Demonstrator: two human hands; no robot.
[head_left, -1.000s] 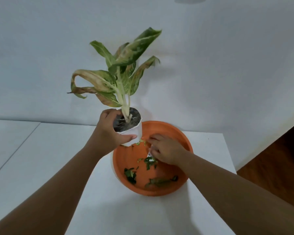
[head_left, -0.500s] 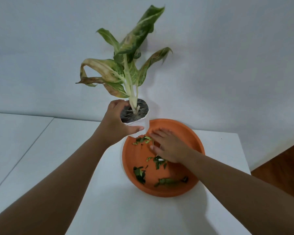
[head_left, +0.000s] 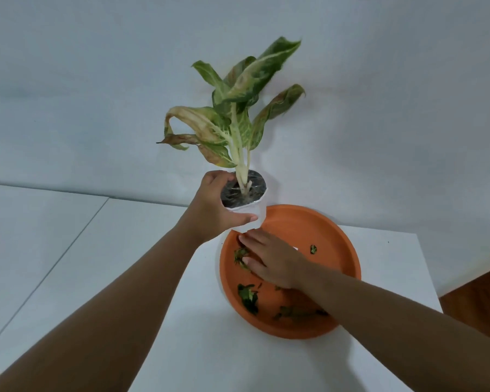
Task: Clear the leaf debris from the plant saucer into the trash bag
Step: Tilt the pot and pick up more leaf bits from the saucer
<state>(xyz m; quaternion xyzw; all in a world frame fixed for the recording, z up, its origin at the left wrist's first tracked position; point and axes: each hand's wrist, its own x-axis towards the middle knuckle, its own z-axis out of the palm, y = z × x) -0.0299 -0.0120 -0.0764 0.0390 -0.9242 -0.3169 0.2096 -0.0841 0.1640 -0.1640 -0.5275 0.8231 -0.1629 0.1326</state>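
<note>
Now that the right hand (head_left: pixel 272 260) has slid to the left side of the orange saucer (head_left: pixel 343 250), fingers flat and apart, it is pushing leaf bits (head_left: pixel 248 297) together; more lie nearer. Behind the saucer, the left hand (head_left: pixel 212 210) stays wrapped round the white pot (head_left: pixel 256 215), lifted. No trash bag shows.

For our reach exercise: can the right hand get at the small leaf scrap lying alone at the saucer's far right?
Probably yes. The right hand already rests inside the saucer, and bare orange floor separates it from the leaf scrap; the lifted pot hangs clear.
</note>
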